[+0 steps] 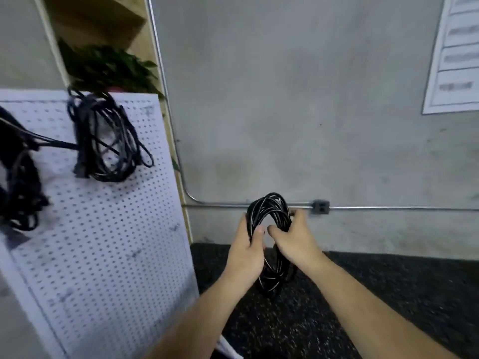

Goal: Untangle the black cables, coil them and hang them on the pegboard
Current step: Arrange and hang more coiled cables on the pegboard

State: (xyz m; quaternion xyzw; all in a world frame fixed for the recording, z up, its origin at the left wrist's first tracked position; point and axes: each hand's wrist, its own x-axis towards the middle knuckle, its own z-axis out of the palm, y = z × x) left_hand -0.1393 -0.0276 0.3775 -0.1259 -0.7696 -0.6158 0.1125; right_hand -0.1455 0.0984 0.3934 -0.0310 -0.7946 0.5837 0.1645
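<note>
I see both forearms reaching from the bottom of the frame to lower centre. The left hand [247, 248] curls round the left side of the coil [272, 211], thumb across the strands. The right hand [295, 238] grips its right side, fingers bent. The coil is a stretched loop, its long axis running up-down in the frame. At left, the pegboard [116, 242] carries a bundle [108, 141].

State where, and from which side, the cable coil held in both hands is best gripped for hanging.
Grip the coil at mid-height, from the sides, as the left hand and right hand do. It stands upright, so this probably keeps the loops together and leaves its open top free for the pegboard.
</note>
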